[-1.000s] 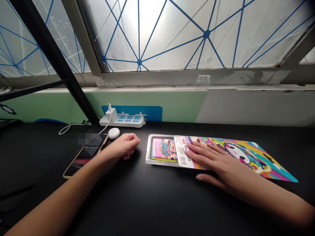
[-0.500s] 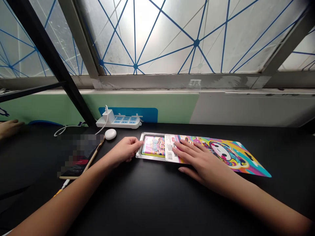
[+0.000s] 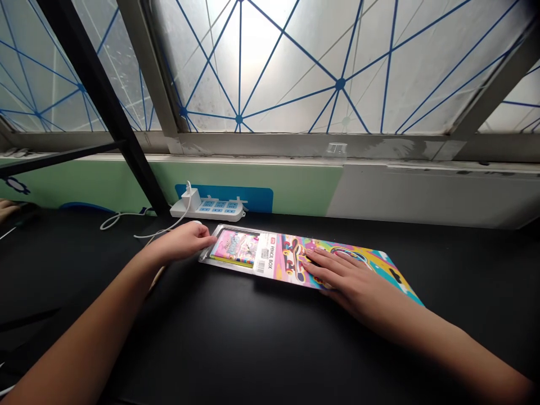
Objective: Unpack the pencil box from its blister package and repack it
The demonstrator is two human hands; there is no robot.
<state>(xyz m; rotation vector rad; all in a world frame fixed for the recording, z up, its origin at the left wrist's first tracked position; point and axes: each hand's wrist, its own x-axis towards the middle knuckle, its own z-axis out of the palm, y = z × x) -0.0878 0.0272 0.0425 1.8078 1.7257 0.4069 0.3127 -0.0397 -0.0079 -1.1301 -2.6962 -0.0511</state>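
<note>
My left hand point(image 3: 182, 243) pinches the left end of a clear plastic tray point(image 3: 206, 256) between thumb and fingers. In the tray lies a pink and yellow pencil box point(image 3: 236, 245) with printed pictures. A colourful card sleeve point(image 3: 287, 264), labelled "PENCIL BOX", covers the rest of the tray, which sticks out on the left. My right hand point(image 3: 354, 277) rests flat on the sleeve with its fingers stretched out, hiding part of the print. The package lies slantwise on the black table.
A white power strip point(image 3: 228, 210) with a plugged-in charger point(image 3: 191, 199) stands by the wall, its white cable point(image 3: 162, 232) running behind my left hand. A black metal post point(image 3: 126, 140) rises at the left. Another person's hand point(image 3: 7, 209) shows at the far left edge.
My left hand has moved left, and the tray and sleeve have slid left with it. My right hand has stayed nearly in place, now lying farther right on the sleeve, so more print shows.
</note>
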